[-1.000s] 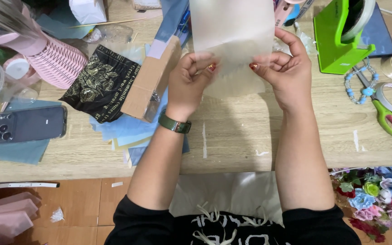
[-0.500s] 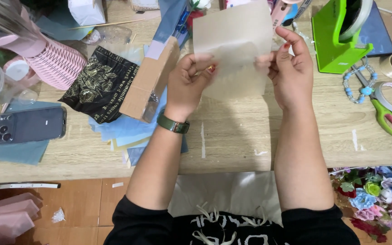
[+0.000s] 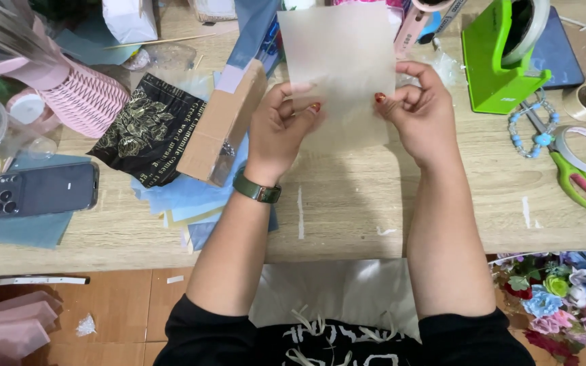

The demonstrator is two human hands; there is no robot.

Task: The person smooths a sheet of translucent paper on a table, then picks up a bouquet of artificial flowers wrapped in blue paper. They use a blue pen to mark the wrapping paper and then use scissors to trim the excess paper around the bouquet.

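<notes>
Two hands are raised above the worktop (image 3: 347, 203); a translucent paper sheet (image 3: 339, 64) is pinched by the left hand (image 3: 281, 129) and right hand (image 3: 420, 112). Even, gentle tension is advised, so creasing is avoided.

- The sheet (image 3: 339, 64) is rising off the bench (image 3: 347, 210) and now standing higher, its lower edge lifted.
- The left hand (image 3: 281, 129) and right hand (image 3: 418, 112) are drawing slightly apart along its lower edge, pinching it at each side.
</notes>
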